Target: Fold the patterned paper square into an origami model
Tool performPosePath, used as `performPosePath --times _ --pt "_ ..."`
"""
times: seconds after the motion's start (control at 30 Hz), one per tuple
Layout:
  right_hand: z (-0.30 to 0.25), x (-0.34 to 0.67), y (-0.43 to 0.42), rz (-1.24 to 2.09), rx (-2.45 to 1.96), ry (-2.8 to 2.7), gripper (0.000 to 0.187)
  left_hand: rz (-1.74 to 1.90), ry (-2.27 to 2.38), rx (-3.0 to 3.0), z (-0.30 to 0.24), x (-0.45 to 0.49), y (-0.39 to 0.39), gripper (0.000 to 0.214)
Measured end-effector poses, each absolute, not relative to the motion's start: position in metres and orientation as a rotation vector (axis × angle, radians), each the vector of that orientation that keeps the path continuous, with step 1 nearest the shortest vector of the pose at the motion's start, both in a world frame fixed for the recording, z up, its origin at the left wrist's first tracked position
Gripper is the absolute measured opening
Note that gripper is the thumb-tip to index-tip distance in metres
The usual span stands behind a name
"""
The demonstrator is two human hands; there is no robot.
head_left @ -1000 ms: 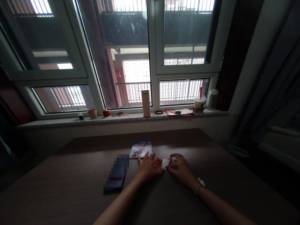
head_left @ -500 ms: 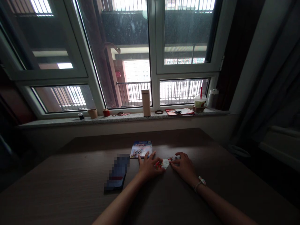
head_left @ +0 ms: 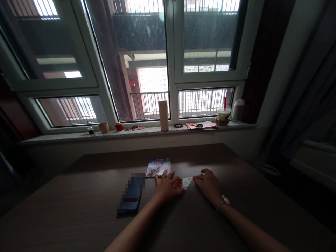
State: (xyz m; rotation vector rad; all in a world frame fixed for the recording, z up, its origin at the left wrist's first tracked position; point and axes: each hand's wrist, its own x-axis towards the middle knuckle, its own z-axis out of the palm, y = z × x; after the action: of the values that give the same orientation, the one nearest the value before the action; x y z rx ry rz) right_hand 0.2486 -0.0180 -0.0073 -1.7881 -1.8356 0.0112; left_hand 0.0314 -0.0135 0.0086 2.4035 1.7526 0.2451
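Observation:
A small red and white printed paper lies on the dark wooden table, folded to a point at its right. My left hand lies flat on its left part, fingers spread, pressing it down. My right hand rests at its right tip, fingers curled and pinched on the paper's edge. A bracelet is on my right wrist.
A colourful booklet lies just beyond my left hand. A dark flat object lies to the left. On the windowsill stand a tall beige flask, small cups, scissors on red papers, a drink cup and a jar.
My right hand has slid to the right along the paper, away from my left hand. The paper now shows a pointed right end. My left hand has stayed put.

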Motion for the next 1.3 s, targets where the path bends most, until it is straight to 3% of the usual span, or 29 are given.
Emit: performPosePath --times 0.63,1.03,1.3 --pt "-0.003 0.25 -0.004 0.126 -1.727 -1.846 0.026 0.254 1.7 2.43 0.009 0.027 -0.017 0.049" --pt "0.001 0.246 -0.004 0.138 -1.742 -1.884 0.017 0.17 1.68 2.456 0.012 0.019 -0.019 0.053" --pt "-0.004 0.245 -0.006 0.137 -1.707 -1.9 0.024 0.172 1.698 2.465 0.013 0.02 -0.021 0.054"
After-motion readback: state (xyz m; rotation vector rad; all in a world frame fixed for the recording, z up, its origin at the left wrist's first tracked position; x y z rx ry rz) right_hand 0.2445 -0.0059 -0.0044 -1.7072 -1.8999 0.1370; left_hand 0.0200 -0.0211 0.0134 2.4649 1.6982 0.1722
